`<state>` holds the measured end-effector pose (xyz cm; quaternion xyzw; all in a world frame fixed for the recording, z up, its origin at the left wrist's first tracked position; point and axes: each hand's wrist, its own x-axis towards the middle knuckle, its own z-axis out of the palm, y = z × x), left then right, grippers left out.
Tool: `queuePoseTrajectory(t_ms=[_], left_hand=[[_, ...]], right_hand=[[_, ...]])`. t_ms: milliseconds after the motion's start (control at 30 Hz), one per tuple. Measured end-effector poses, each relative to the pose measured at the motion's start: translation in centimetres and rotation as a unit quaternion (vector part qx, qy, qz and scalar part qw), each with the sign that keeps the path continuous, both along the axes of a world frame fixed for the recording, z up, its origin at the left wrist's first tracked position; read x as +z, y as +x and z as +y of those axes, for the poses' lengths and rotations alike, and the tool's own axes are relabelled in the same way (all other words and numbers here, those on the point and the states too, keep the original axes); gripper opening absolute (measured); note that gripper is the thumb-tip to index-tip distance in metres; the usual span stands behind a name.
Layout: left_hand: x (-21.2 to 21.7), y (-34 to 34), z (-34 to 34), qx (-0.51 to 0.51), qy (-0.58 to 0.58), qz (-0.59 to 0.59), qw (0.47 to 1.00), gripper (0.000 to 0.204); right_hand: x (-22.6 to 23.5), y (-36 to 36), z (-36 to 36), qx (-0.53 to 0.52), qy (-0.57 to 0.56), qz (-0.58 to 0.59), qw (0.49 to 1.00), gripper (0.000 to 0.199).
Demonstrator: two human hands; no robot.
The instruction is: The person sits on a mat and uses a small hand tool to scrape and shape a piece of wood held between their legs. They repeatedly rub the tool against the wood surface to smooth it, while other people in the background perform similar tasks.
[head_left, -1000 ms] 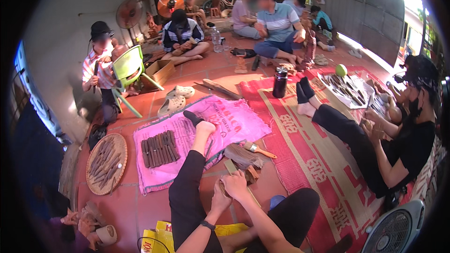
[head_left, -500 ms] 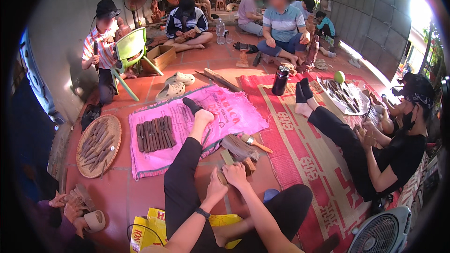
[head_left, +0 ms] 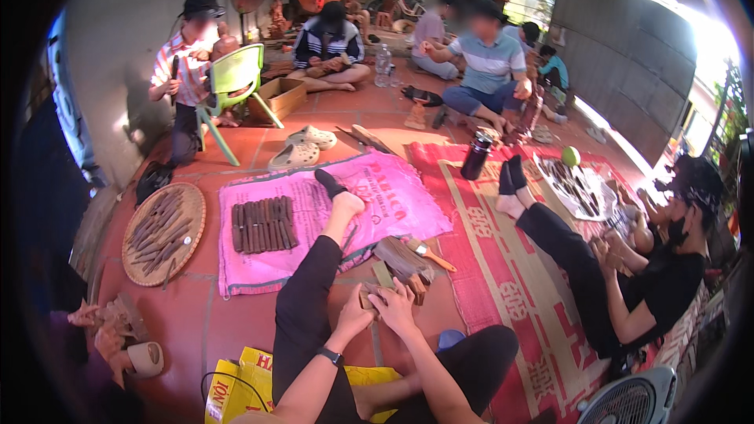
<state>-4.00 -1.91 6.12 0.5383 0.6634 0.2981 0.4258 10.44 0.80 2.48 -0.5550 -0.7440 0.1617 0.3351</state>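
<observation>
In front of my crossed leg, my left hand (head_left: pixel 355 317) is closed around a small brown wooden block (head_left: pixel 367 296). My right hand (head_left: pixel 395 308) meets it from the right, fingers bent over the same block, so part of it is hidden. Just beyond my fingers sits a flat greenish rectangular piece (head_left: pixel 382 274); whether a fingertip touches it I cannot tell. Beside that are some brown wood blocks (head_left: pixel 415 289) and a dark grey-brown bundle (head_left: pixel 402 257). A brush with an orange handle (head_left: pixel 433 256) lies at the bundle's right.
A pink sack (head_left: pixel 314 267) carries a row of dark wooden sticks (head_left: pixel 264 225). Left of it is a round woven tray (head_left: pixel 188 247) of carved pieces. Red mats (head_left: pixel 503 251) spread to the right, with a black flask (head_left: pixel 477 155). A fan (head_left: pixel 631 399) stands low right. Several people work around.
The view has shifted slightly. My right fingers have moved in closer over the block and my left hand. A person in a striped polo shirt at the back has raised a hand.
</observation>
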Motion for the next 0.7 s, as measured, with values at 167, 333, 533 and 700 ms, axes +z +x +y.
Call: queuePoseTrajectory(t_ms=[167, 333, 533, 700], left_hand=[[-2.1, 0.8, -0.4, -0.002, 0.088, -0.024, 0.996, 0.094], [-5.6, 0.3, 1.4, 0.057, 0.142, -0.109, 0.982, 0.075], [-5.9, 1.0, 2.8, 0.125, 0.176, -0.104, 0.971, 0.062], [-3.6, 1.5, 3.0, 0.144, 0.078, -0.024, 0.986, 0.062]], right_hand=[[-2.5, -0.3, 2.4, -0.048, -0.025, 0.040, 0.998, 0.029], [-2.2, -1.1, 2.7, -0.011, -0.007, 0.075, 0.997, 0.025], [-2.9, -1.4, 3.0, -0.004, 0.056, 0.035, 0.998, 0.029], [-1.6, -0.9, 1.2, 0.010, 0.070, 0.001, 0.998, 0.031]])
